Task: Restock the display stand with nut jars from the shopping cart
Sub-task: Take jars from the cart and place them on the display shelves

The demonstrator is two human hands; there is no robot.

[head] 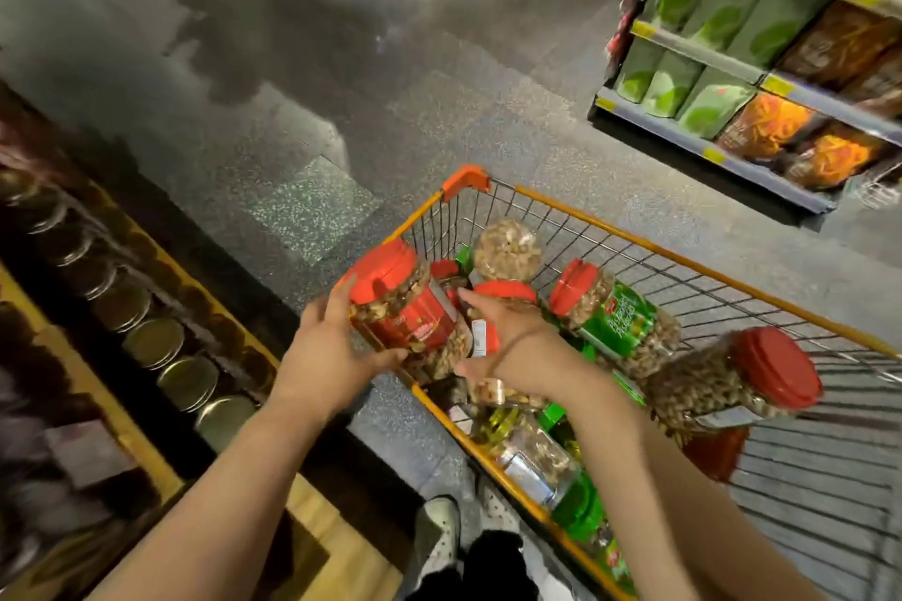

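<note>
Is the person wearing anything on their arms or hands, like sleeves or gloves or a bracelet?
No gloves and no sleeves show: both forearms are bare right down to the left hand and the right hand. The only thing worn is a thin dark band looped around the right wrist. No rings or watch can be seen.

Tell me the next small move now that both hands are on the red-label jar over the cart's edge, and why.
Probably swing the red-label jar left toward the display stand. The left hand and right hand hold it between them, tilted, at the rim of the shopping cart, so it looks already lifted out. The stand's rows of lidded jars lie to the left.
</note>
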